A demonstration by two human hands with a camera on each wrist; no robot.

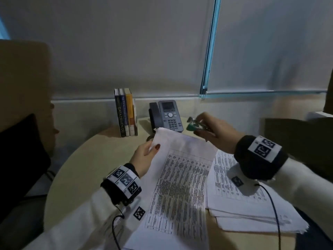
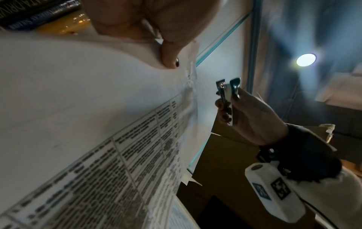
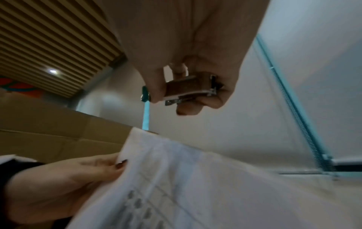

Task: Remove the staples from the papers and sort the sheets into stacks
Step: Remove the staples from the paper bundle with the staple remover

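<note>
My left hand (image 1: 146,156) pinches the upper left corner of a set of printed table sheets (image 1: 180,186), lifting that end off the round table (image 1: 86,170); the thumb lies on top of the paper. In the left wrist view the sheets (image 2: 88,116) fill the left side, with torn, crumpled paper along the top edge near my thumb (image 2: 170,57). My right hand (image 1: 214,132) grips a green and metal staple remover (image 1: 196,125) in the air above and to the right of that corner, apart from the paper. The staple remover (image 3: 188,89) shows between thumb and fingers in the right wrist view.
A loose stack of printed sheets (image 1: 243,204) lies on the table's right part under my right forearm. Several upright books (image 1: 126,112) and a grey desk phone (image 1: 167,116) stand at the back. Cardboard boxes (image 2: 225,162) are beyond the table. Cables hang from both wrists.
</note>
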